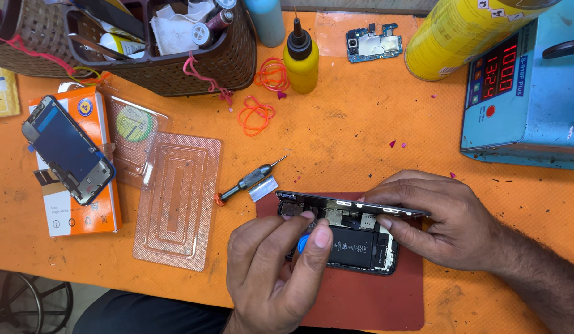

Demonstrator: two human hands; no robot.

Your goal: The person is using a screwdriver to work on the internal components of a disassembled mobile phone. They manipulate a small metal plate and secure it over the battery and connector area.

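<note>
Orange surface (336, 142) bore the opened smartphone (355, 244); left hand (277, 266) pinched a blue-tipped screwdriver (304, 240), right hand (432, 216) gripped the lifted screen (355, 204) at 12 o'clock, risking torn flex cables.

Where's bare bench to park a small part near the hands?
Free: orange bench between yellow bottle, blue machine and opened phone. Crowded: the left, with plastic tray, screwdriver and orange box. Left hand and right hand cover the red mat.

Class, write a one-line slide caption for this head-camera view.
Right hand tilts an opened phone on a red mat while left hand works inside.
</note>
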